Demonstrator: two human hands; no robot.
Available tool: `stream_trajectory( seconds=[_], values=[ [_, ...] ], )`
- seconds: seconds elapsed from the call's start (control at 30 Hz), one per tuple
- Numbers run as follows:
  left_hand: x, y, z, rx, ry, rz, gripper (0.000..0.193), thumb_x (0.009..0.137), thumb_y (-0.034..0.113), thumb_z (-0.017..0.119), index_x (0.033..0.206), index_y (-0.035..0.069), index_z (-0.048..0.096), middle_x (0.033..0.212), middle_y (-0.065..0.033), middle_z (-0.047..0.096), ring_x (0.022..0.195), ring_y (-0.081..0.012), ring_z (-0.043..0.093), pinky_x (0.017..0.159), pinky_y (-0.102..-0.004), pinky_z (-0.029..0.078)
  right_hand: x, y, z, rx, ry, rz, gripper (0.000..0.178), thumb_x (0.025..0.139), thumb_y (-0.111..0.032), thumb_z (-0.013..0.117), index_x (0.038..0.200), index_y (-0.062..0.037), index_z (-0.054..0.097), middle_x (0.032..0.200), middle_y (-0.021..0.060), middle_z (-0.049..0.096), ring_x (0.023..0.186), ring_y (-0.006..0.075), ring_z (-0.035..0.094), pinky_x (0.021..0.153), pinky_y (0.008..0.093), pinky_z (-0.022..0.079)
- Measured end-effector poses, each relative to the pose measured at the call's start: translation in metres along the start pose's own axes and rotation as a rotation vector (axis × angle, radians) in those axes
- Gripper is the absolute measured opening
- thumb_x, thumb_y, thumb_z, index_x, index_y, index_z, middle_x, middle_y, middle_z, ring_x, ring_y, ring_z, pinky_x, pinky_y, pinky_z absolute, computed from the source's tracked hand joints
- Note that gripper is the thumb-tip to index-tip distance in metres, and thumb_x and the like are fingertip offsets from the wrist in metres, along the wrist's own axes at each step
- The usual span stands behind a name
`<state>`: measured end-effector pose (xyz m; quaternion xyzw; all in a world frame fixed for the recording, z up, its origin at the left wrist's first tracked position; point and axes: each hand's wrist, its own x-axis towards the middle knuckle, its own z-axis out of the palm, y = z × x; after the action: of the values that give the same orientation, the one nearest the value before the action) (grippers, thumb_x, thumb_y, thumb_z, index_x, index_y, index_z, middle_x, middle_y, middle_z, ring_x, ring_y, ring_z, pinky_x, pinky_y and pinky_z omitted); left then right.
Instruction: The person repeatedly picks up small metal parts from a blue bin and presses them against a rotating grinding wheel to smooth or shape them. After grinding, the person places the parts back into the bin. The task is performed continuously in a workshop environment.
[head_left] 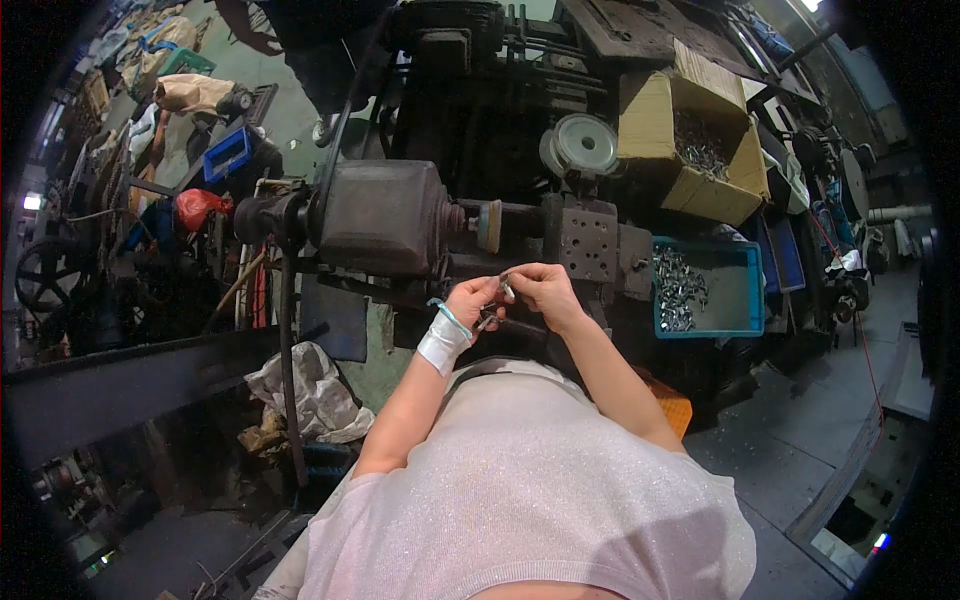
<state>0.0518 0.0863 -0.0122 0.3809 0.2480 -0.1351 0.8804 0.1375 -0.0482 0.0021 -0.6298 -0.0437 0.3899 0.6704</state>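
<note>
Close together in front of the machine, both hands are closed on small shiny metal pieces. My left hand (pixel 474 304), with a white wrap and a light blue band at its wrist, pinches from the left, and another metal piece (pixel 490 322) shows below in its curled fingers. From the right, the fingertips of my right hand (pixel 545 292) grip the small metal part (pixel 508 289) between the hands. Its exact kind is too small to make out. Just beyond the hands are the machine's dark housing (pixel 380 215) and a tan round wheel (pixel 489 226) on its spindle.
A blue bin (pixel 735 327) with many small metal parts stands to the right. Behind it is an open cardboard box (pixel 645 115) holding more parts. A drilled metal block (pixel 587 243) lies right of the spindle. A crumpled white sack (pixel 310 392) lies at the lower left.
</note>
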Motion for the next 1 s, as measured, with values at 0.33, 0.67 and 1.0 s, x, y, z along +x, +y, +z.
stream_trajectory(
  seconds=[0.33,0.67,1.0],
  values=[
    [0.005,-0.011,-0.003,-0.179,0.114,0.035,0.015,0.084,0.024,0.052,0.088,0.010,0.052,0.077,-0.0024,0.058,0.055,-0.0092,0.052,0.039,-0.0203,0.040,-0.004,0.027,0.006,-0.250,0.144,-0.412,0.015,0.075,-0.005,0.060,0.089,0.0020,0.060,0.070,0.0005,0.056,0.067,0.0074,0.051,0.059,0.0195,0.042],
    [0.022,-0.019,-0.009,0.258,0.186,0.280,0.015,0.080,0.016,0.059,0.086,0.002,0.056,0.075,-0.0037,0.060,0.055,-0.0099,0.053,0.046,-0.0229,0.043,0.011,0.016,0.011,-0.304,0.312,-0.341,0.014,0.072,-0.008,0.062,0.083,0.0016,0.062,0.064,0.0068,0.060,0.052,0.0113,0.053,0.049,0.0242,0.041],
    [0.046,-0.015,-0.001,0.171,0.430,0.218,0.013,0.077,0.014,0.058,0.083,0.002,0.058,0.070,-0.0042,0.060,0.053,-0.0100,0.052,0.046,-0.0226,0.041,0.046,0.021,0.010,-0.194,0.389,-0.170,0.012,0.072,-0.005,0.060,0.079,0.0045,0.062,0.064,0.0065,0.059,0.050,0.0091,0.055,0.039,0.0197,0.041]
  ],
)
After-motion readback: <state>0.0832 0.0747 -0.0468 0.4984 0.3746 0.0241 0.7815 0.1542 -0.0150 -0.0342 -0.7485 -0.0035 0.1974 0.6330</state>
